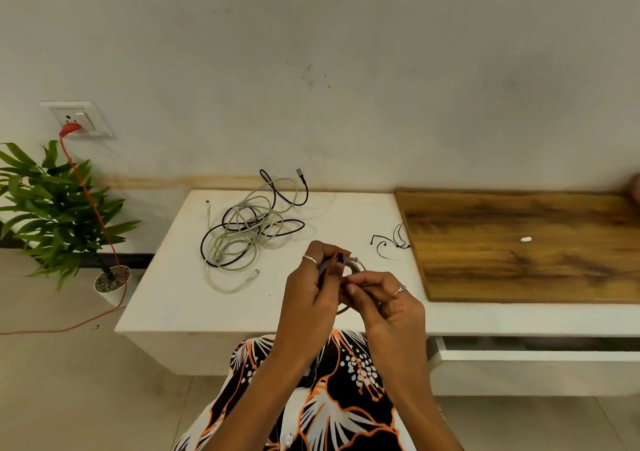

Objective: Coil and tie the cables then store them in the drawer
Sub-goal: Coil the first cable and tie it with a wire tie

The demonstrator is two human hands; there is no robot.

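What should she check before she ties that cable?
1. Coil held by left hand: ok.
2. Right hand pinches something thin, maybe a tie: cannot tell.
3. Coil neat and fully wound: cannot tell, fingers hide most of it.
4. Spare ties on the white top, near the hands: ok.
5. Drawer open to take the coil: ok, though its inside is hidden.
6. Other cables coiled: not ok, tangled in a pile.
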